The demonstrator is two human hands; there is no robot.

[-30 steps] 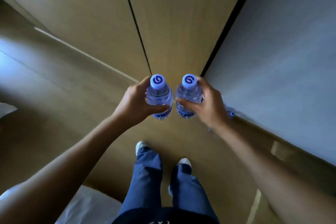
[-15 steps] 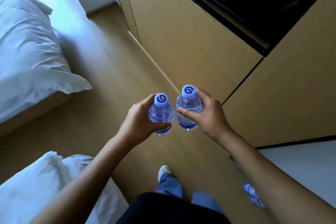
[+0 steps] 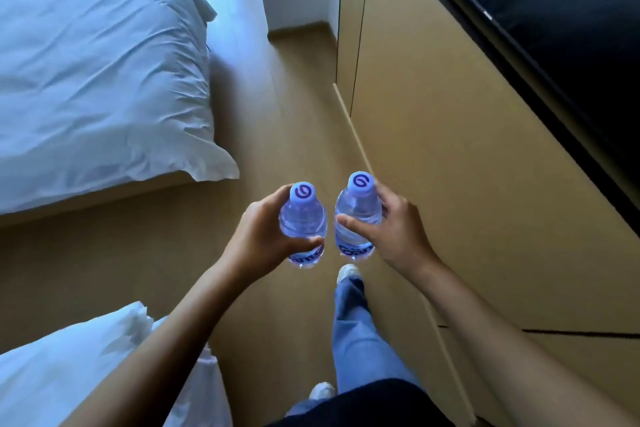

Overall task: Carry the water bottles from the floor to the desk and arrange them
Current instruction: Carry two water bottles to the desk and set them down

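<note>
Above the floor, each hand's grip holds one bottle upright: left hand (image 3: 258, 239), right hand (image 3: 398, 230); labels seemingly half-hidden.

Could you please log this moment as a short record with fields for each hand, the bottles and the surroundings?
left hand: grips the left bottle, upright, cap on
right hand: grips the right bottle, upright, cap on
bottle spacing: side by side, narrow gap, not touching
height: carried above the wooden floor
surroundings: white bedding to the left, wooden cabinet to the right
desk: not identifiable in view
</note>
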